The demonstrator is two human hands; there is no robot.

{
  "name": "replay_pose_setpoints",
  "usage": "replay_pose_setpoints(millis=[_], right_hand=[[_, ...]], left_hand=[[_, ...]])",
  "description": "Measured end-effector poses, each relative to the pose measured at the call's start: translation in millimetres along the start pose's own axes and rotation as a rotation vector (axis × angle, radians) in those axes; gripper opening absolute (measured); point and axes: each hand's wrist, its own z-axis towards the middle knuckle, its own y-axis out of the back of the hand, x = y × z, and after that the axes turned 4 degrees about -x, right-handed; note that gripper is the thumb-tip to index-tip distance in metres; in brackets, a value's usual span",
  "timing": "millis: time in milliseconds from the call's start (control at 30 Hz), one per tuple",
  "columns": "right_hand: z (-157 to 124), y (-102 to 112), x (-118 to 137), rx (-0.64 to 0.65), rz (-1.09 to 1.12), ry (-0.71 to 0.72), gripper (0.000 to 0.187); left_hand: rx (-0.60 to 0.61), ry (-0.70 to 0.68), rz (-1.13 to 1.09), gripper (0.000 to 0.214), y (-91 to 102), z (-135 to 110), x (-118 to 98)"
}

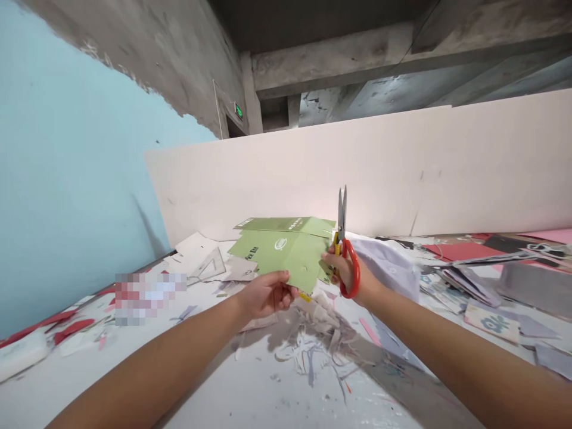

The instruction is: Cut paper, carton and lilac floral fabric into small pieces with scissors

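Observation:
A flattened green cardboard box with printed lettering and an oval logo is held above the table. My left hand pinches its lower edge, fingers curled beneath. In my right hand is a pair of scissors with red handles, blades pointing up and slightly parted. Something yellow lies along the scissors within the same hand; its kind is unclear. The right fingers are also close to the box's right edge, and I cannot tell whether they grip it. Paper shreds lie in a heap below the box.
A white table carries scraps all around. On the left are a clear set square and red pieces. At right lie red sheets, patterned cards and a pale plastic bag. A white partition stands behind.

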Motion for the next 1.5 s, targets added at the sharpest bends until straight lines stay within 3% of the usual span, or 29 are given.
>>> replay_pose_setpoints(millis=[133,267,500,767,900,1200,1500], right_hand=[[-4.8,13.4,-3.7,0.030,-0.030,-0.102,0.032],[-28.5,21.2,3.7,0.088,-0.073,-0.259,0.043],[-72.2,10.2,12.7,0.245,-0.150,-0.544,0.053],[-81.2,-2.2,3.5,0.308,-0.186,-0.471,0.057],[-76.2,-6.6,-3.2,0.273,-0.217,-0.422,0.059],[-69.0,-20.4,-5.5,0.240,-0.104,-0.486,0.052],[-55.9,-17.8,-21.0,0.192,-0.220,-0.357,0.056]], left_hand=[[-0.041,-0.070,-0.034,0.021,7.0,7.6,-5.1],[-0.069,-0.146,-0.047,0.019,14.9,13.1,-3.8],[-0.075,-0.241,-0.081,0.018,8.2,11.2,-1.6],[-0.072,-0.286,-0.103,0.019,0.8,7.0,0.9],[-0.058,-0.263,-0.081,0.019,-1.5,4.9,5.5],[0.003,-0.284,0.023,0.028,-0.4,8.6,15.7],[-0.068,-0.318,0.081,0.026,1.0,9.0,20.1]])
